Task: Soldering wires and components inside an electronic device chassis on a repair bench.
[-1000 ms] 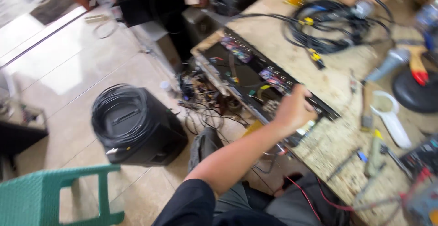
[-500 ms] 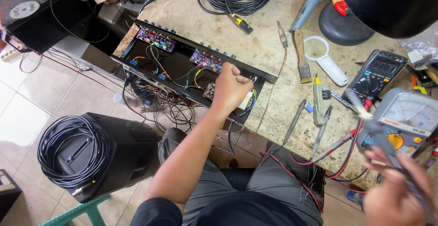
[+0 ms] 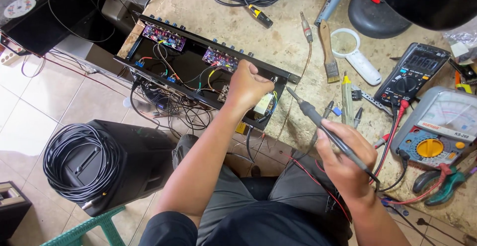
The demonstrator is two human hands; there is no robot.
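1. Head view, unit: an open black rack chassis (image 3: 198,72) is laid across the edge of the tabletop (image 3: 278,47), its lid off, so that two circuit boards (image 3: 164,36) and coloured wiring are exposed. Its near side overhangs the tiled floor.
2. Head view, left hand: the left hand (image 3: 247,84) is set inside the chassis at its right end, its grip closed into a fist; what is pinched beneath it cannot be told.
3. Head view, right hand: a soldering iron (image 3: 325,129) is clamped in the right hand (image 3: 343,161), pen-fashion. Its tip is aimed at the right end of the chassis, just beside the left hand but apart from any part.
4. Progress, as judged: opening and exposure are done; the iron is not yet applied, so the joint work is taken as outstanding, and closure is left.
5. Head view, surroundings: a digital multimeter (image 3: 412,74), an analogue meter (image 3: 442,126), a brush (image 3: 328,52) and a magnifier (image 3: 353,57) are laid on the tabletop.
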